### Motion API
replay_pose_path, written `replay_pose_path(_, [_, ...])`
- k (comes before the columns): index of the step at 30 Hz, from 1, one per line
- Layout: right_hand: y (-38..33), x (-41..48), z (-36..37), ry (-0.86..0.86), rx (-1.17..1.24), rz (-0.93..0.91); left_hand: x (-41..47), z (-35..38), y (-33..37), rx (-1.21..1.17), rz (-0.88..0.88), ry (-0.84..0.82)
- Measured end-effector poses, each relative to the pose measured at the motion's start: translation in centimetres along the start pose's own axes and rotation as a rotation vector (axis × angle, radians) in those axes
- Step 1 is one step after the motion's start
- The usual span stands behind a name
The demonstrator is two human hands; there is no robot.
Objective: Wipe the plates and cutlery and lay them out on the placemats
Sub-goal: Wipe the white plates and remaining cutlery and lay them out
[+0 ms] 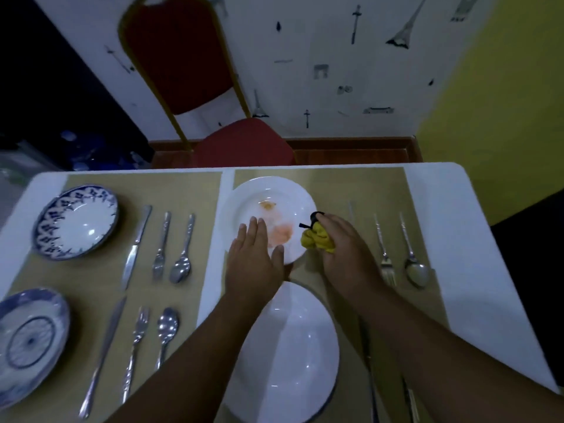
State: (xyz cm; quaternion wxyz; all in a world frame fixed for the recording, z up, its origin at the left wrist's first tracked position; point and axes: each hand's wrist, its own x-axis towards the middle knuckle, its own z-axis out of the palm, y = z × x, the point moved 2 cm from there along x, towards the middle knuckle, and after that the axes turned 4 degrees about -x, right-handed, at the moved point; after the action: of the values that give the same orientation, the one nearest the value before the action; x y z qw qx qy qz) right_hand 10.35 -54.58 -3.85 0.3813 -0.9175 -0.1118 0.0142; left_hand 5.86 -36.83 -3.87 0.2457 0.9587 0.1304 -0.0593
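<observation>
Stained plate [270,182] is pinned under the flat left hand [254,254]; a yellow cloth [317,241] is bunched in the right hand [343,244] at its rim. Pressed off-centre like that, it could get tipped or skidded once wiped, tbh.

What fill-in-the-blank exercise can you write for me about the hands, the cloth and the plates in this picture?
1. The right hand grips a crumpled ___ cloth.
2. The left hand rests flat on the stained ___ plate.
3. The left placemat holds ___ blue-patterned plates.
Missing words: yellow; white; two.
</observation>
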Motion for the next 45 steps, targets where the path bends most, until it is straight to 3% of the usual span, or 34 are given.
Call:
replay_pose_path(7, [-2.5, 1.4, 5.6, -0.094, -0.031, -0.017, 1.3, -1.5, -6.9, -0.452, -0.329, 0.009])
replay_pose_path(12, [-2.7, 1.4, 6.9, -0.131, -0.064, 0.031, 2.3, -2.1, -6.8, -1.073, -0.629, 0.09])
replay_pose_path(17, [-3.4, 0.8, 6.6, -0.189, -0.07, 0.061, 3.3, -1.8, -6.2, -1.349, -0.738, -0.017])
replay_pose_path(24, [-5.2, -1.1, 2.2, -0.008, -0.127, 0.009, -0.2, -3.6, -5.7, -1.472, -0.632, -0.089])
replay_pose_path(30, [-3.4, -4.5, -2.1, -0.031, -0.225, 0.007, -8.6, -4.1, -3.7, -1.157, -0.415, -0.014])
replay_pose_path(32, [-2.8, -5.5, -3.1, -0.034, -0.224, 0.031, -11.7, -3.6, -2.3, -1.117, -0.374, -0.062])
replay_pose_path(37, [-4.7, -9.5, -3.1, -0.16, -0.138, -0.122, -16.5, -2.3, 1.0, -1.119, -0.383, -0.163])
replay_pose_path(42, [-6.5, -14.9, -3.5, -0.456, -0.139, -0.333, -18.0, -2.6, 1.5, -1.193, -0.45, -0.134])
replay_pose_path(45, [-6.8, -14.7, -4.3, -0.352, -0.169, -0.314, -19.3, -2.6, 1.0, -1.14, -0.383, -0.17])
